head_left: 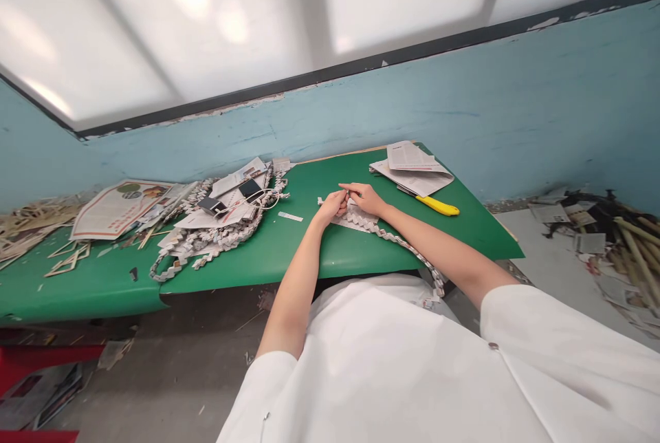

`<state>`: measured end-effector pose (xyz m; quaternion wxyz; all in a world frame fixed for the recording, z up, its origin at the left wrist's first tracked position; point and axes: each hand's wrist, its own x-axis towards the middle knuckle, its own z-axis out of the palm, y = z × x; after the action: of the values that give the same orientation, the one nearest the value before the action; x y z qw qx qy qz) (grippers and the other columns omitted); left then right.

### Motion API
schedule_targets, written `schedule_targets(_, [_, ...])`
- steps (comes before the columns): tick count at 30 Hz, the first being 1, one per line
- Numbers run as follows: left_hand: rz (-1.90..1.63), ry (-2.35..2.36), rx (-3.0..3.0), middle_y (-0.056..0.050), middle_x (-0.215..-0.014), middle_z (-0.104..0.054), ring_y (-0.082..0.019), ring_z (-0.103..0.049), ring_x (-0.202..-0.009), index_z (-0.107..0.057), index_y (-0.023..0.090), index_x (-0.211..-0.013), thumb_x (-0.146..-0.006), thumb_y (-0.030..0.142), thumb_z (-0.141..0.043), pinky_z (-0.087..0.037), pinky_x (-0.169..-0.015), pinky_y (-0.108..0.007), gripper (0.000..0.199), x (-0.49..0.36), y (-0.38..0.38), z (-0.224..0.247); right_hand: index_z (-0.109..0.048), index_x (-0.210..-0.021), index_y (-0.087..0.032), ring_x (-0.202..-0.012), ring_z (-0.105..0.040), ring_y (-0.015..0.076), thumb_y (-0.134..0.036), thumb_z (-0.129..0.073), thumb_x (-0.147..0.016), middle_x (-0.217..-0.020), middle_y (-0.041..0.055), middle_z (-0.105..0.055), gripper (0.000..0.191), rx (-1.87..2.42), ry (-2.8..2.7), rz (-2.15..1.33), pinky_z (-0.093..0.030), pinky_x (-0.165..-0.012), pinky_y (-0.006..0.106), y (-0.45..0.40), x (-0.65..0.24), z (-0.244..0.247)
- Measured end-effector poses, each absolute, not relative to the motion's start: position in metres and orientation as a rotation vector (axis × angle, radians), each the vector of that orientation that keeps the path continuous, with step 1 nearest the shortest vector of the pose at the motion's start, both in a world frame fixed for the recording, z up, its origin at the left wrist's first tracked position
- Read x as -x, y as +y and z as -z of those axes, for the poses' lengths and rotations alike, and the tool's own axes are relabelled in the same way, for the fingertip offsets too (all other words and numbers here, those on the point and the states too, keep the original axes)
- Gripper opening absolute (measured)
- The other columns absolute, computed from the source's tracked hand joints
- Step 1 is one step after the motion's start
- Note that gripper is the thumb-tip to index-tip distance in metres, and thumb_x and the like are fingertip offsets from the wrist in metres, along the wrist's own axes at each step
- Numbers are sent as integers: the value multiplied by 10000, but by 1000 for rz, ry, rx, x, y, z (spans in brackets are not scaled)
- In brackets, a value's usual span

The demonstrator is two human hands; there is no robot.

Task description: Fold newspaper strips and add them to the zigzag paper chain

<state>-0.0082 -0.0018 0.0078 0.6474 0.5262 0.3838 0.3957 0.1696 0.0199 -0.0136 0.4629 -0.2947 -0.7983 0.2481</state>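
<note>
Closely bunched, the left hand (333, 207) is curled with the right hand (367, 199) bent against it — what their fingers pinch, I cannot tell. A grey-white, zigzag folded-paper chain (397, 239) lies just below them, nearer the right hand, its long axis slanting from there toward the lap. Beyond, right of the right hand — a curved yellow handle (439, 206) on the green surface (289, 250).

Anything between left fingers (340, 203) too small to tell, newsprint (411, 156) unreadable, red furniture (41, 362) cropped

Two hands (333, 206), one yellow handle (438, 206), one loose strip (291, 217) and, at left, two dark boxes (251, 190) are counted.
</note>
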Motion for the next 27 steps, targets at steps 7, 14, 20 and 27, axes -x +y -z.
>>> schedule_targets(7, [-905, 875, -1203, 97, -555, -286, -40, -266, -398, -490, 194, -757, -963, 528, -654, -177, -395, -170, 425, 8, -1, -8, -730, -1190, -180, -607, -534, 175, -475, -490, -1020, -687, 5, -621, 416, 837, -1712, -794, -468, -664, 324, 16, -165, 8])
schedule_targets(14, [-889, 853, -1225, 110, -535, -258, -48, -262, -390, -491, 194, -783, -985, 516, -617, -170, -397, -172, 400, 8, -5, -12, -665, -952, -217, -534, -427, 150, -579, -631, -949, -613, -34, -511, 364, 771, -1585, -923, -384, -552, 305, 18, -162, 5])
schedule_targets(20, [-886, 853, -1213, 112, -536, -249, -48, -250, -391, -499, 192, -800, -1003, 531, -586, -169, -403, -168, 405, 8, -3, -10, -689, -999, -209, -589, -516, 159, -545, -667, -930, -737, 4, -642, 344, 780, -1612, -869, -426, -570, 309, 20, -162, 8])
schedule_targets(27, [-882, 849, -1238, 112, -532, -235, -48, -211, -394, -499, 192, -806, -1011, 607, -530, -160, -400, -166, 465, 8, -4, -11, -706, -1040, -203, -752, -649, 199, -491, -664, -937, -894, 47, -728, 308, 757, -1648, -804, -519, -721, 348, 23, -162, 12])
